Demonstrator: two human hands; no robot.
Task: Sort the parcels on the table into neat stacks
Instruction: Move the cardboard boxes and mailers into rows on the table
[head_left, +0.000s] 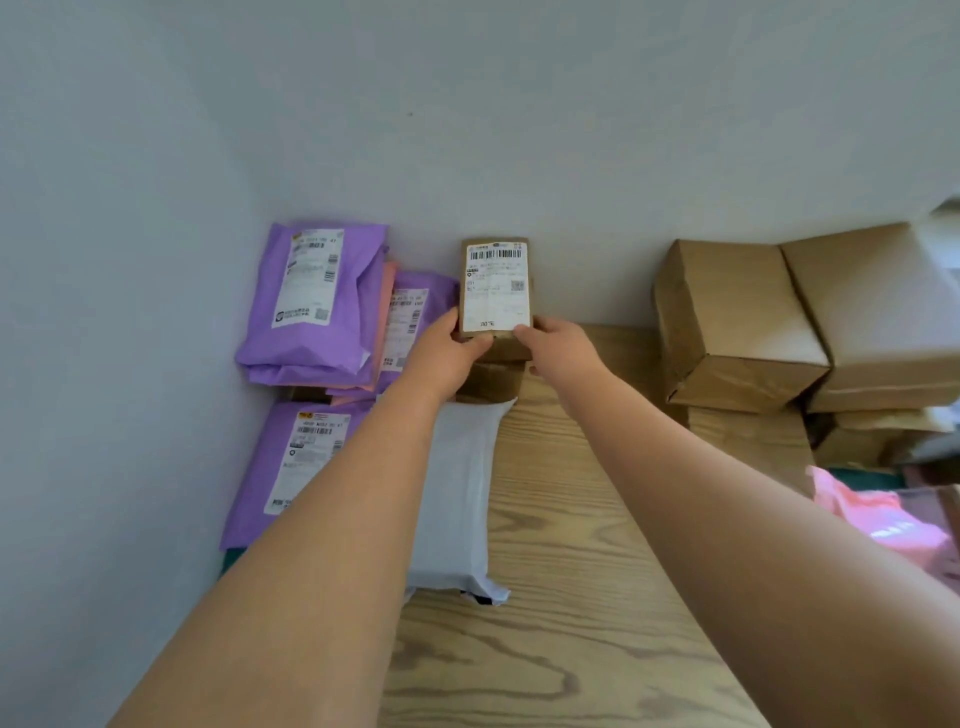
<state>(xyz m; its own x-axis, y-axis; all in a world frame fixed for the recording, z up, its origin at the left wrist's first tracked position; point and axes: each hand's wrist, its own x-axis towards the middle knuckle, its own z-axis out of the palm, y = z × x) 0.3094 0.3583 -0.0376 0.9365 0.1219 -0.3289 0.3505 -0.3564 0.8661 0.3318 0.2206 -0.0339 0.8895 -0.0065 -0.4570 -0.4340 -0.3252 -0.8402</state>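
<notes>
— As the table (571, 623) fills the lower middle of the frame, what takes up the most room on it?
— The big cardboard boxes (737, 322) at the upper right. Two stand side by side on flatter brown boxes.
— And on the left?
— A purple pile (311, 301) of bags lies against the wall at middle left, with a salmon-coloured one showing between them. Another purple bag (291, 467) lies just below it. A white bag (462, 493) lies flat beside that one, partly under the left forearm. A pink bag (883, 519) shows at the right edge, blurred.
— Where is the parcel being handled?
— It is the small box (496, 291) with the white label, at the centre of the frame. It is close to the wall, right on top of another brown box (493, 382).
— How is it held?
— The left hand (447, 348) grips its near left corner, with the thumb on the label. The right hand (556, 348) grips the near right corner the same way.
</notes>
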